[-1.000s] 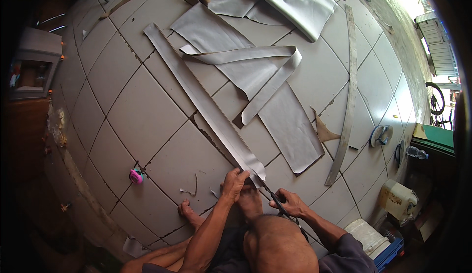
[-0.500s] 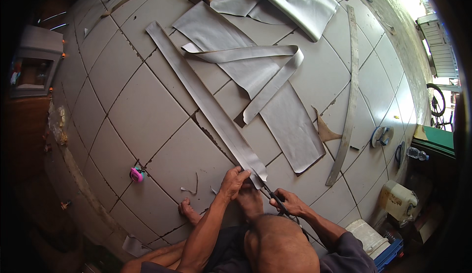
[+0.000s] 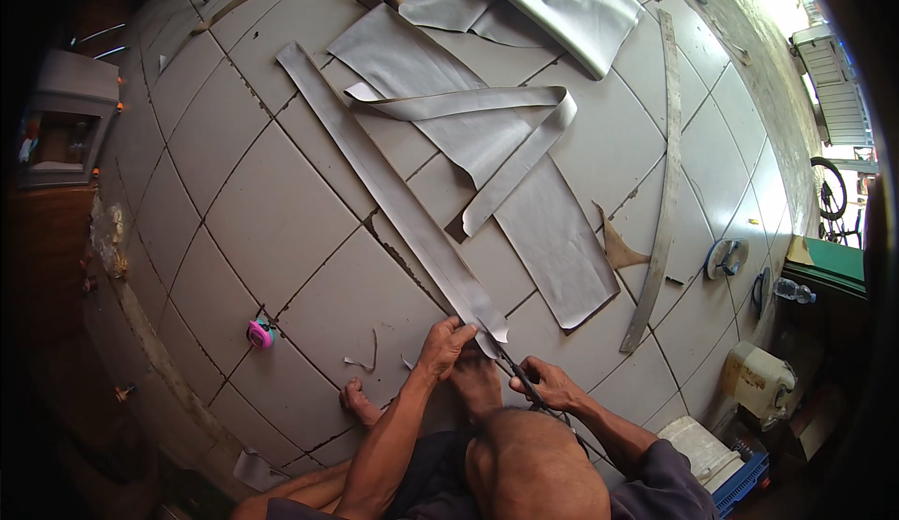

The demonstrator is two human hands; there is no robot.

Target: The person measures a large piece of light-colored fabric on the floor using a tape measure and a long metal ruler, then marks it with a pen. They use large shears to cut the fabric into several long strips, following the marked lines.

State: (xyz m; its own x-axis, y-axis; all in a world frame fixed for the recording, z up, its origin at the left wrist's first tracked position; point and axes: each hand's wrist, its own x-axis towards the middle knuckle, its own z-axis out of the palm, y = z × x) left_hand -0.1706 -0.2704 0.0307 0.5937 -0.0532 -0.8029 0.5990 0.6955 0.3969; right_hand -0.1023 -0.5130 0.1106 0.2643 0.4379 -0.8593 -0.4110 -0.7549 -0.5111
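Observation:
A long strip of grey sheet material (image 3: pixel 389 183), like vinyl or leather, lies slantwise on the tiles with its near end by my feet. My left hand (image 3: pixel 445 345) pinches that near end at its left edge. In my right hand (image 3: pixel 551 384) is a pair of dark scissors (image 3: pixel 526 381), its blades reaching into the strip's end, where a cut splits it into two tips. How far the blades are apart is too small to tell. A looped narrow strip (image 3: pixel 524 98) lies across a wider grey piece (image 3: pixel 557 239) just beyond.
A large grey sheet (image 3: pixel 562 5) is folded at the back. To the right lie a long flat metal ruler (image 3: pixel 670 145), a brown-backed scrap (image 3: pixel 623 248) and sandals (image 3: pixel 727 260). A pink tape measure (image 3: pixel 259 334) sits at left; a yellowish jerrycan (image 3: pixel 758 381) stands at right.
My right hand has shifted very slightly left with the scissors, and the blades look closer together at the strip's end. My left hand stays in place.

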